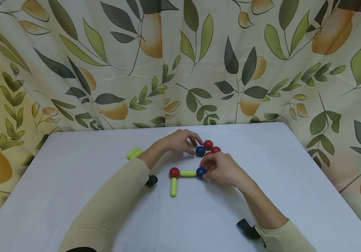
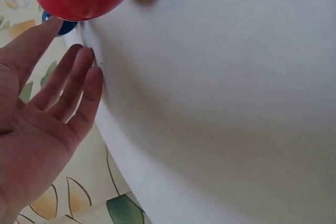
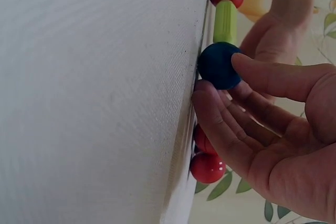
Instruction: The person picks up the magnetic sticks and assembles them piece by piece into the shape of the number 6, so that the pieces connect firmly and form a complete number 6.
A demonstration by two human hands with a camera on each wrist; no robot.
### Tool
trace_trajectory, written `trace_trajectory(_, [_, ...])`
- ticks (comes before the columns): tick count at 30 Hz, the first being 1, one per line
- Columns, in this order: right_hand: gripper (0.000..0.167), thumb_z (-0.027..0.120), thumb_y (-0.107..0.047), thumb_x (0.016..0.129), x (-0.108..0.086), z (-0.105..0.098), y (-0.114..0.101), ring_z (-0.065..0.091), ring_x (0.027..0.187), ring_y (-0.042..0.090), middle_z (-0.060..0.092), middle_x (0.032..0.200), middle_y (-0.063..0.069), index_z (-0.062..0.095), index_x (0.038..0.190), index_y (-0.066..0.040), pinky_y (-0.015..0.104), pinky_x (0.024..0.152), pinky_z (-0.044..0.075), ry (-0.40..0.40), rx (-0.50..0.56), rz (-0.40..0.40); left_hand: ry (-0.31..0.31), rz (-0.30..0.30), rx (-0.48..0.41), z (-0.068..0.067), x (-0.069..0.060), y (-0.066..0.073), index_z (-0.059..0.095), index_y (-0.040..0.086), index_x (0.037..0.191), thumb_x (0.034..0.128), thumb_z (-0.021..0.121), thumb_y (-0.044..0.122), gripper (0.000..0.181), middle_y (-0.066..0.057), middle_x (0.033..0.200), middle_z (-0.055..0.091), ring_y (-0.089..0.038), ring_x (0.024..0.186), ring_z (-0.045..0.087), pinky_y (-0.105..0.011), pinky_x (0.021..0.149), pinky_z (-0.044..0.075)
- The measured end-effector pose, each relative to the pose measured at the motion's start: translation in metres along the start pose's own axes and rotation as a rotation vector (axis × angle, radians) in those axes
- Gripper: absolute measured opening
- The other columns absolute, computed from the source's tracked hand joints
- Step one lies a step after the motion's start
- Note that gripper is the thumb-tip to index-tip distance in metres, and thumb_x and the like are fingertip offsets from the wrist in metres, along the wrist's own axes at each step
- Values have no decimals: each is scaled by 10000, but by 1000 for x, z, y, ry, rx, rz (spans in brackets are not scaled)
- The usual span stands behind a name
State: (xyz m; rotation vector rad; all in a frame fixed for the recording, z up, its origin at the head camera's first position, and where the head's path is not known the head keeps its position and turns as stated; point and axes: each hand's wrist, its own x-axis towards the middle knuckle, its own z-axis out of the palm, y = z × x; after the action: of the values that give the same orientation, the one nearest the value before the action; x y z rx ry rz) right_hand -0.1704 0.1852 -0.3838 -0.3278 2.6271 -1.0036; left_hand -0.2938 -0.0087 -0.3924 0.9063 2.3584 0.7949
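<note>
My right hand point(image 1: 224, 169) pinches a blue ball point(image 3: 218, 65) between thumb and fingers. That ball meets one end of a yellow-green stick point(image 1: 188, 173). The stick's other end joins a red ball point(image 1: 174, 172), and a second yellow-green stick point(image 1: 173, 187) extends from it toward the near side. Farther back, my left hand point(image 1: 180, 141) reaches beside another blue ball point(image 1: 200, 151), its fingers loosely bent; whether they touch it I cannot tell. Several red balls point(image 1: 208, 144) lie close by, one partly hidden behind the right hand.
Loose yellow-green sticks point(image 1: 133, 153) lie left of the left forearm, partly covered by it. Everything rests on a white table point(image 1: 82, 168), with a leaf-patterned curtain point(image 1: 196, 80) behind its far edge. Black wrist-worn devices point(image 1: 248, 229) stick out beside both sleeves.
</note>
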Motion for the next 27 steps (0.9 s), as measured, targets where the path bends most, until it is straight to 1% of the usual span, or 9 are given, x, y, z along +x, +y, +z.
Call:
trace_trajectory(3, [284,867,-76,809,0,0,-1,661,860,180,737,921,39,763,1073,-73,330,784,592,-1,-2,-5,-5,13,-4,1,1,1,705,206,1331,927,793,145,419,-73,1270,705,-217,1056,673,-293,859,572])
trace_trajectory(7, [283,867,-78,811,-1,-1,-2,669,863,180,742,929,47,764,1074,-67,333,789,595,-1,2,-7,-10,30,-3,2,4,2,716,197,1308,936,782,140,382,-70,1252,710,-216,1036,672,-279,849,572])
trace_trajectory(13, [279,864,-74,813,-2,-1,-3,673,860,178,740,933,53,765,1073,-66,332,785,602,1,6,3,5,18,-13,3,5,1,733,196,1245,931,783,119,328,-64,1193,722,-213,1015,683,-273,823,575])
trace_trajectory(22, [295,872,-75,804,-1,-1,-2,676,870,177,743,940,52,767,1079,-70,332,784,607,2,2,14,33,1,-13,-1,-1,-1,736,189,1239,924,788,111,329,-58,1176,736,-191,1003,702,-270,812,571])
trace_trajectory(27, [292,873,-77,807,0,-1,-3,666,872,178,736,942,49,766,1079,-77,331,789,611,-4,-1,19,45,-6,-48,-5,-6,-4,738,172,1226,910,799,91,332,-66,1163,731,-191,979,707,-277,791,581])
